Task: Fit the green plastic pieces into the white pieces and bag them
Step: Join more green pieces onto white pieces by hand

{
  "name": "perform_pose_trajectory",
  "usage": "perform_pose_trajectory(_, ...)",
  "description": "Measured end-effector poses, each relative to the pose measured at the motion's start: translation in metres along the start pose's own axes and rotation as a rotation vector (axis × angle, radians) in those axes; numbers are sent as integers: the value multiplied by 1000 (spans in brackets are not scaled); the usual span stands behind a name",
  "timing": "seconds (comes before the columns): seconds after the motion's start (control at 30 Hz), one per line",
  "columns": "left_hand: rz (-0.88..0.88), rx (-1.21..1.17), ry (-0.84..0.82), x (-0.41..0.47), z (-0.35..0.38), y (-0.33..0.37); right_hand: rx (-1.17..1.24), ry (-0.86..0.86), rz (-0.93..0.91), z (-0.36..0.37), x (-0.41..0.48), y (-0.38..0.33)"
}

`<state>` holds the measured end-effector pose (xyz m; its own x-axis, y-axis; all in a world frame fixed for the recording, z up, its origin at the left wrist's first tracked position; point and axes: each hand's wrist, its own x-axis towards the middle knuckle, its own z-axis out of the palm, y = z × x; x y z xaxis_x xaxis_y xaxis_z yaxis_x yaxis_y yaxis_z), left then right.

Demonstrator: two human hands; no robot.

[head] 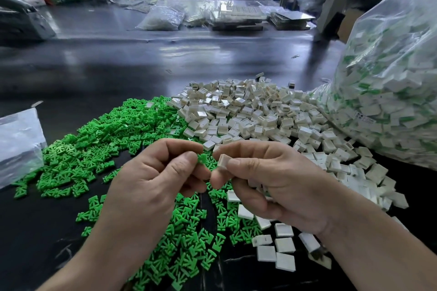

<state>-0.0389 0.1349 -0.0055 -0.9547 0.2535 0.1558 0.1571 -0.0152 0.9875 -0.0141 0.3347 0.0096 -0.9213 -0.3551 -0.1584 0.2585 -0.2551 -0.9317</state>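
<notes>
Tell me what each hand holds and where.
Left hand pinches a green piece by one end; right hand pinches a white piece by one end.

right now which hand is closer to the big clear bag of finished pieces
Right. The right hand, pinching a white piece, is left of the big clear bag; the left hand, pinching a green piece, is farther left, above the green pile.

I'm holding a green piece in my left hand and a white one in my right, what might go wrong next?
The left hand only pinches the green piece with its fingertips, so it may slip into the green pile below. It sits apart from the white piece in the right hand; a crooked push might jam it.
</notes>
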Motion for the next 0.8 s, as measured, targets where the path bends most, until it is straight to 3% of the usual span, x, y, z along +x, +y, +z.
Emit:
perform_pose_trajectory(0.17,-8,-83,-31,-1,0,0,-68,-24,-29,0,0,0)
perform_pose_trajectory(0.57,42,-17,-67,-5,2,0,-166,81,-74,3,0,2)
perform_pose_trajectory(0.7,-79,-250,-120,-4,3,3,-147,48,-80,6,-1,3)
perform_pose_trajectory(0.8,-214,-512,-282,-5,8,5,-137,28,-69,10,0,6)
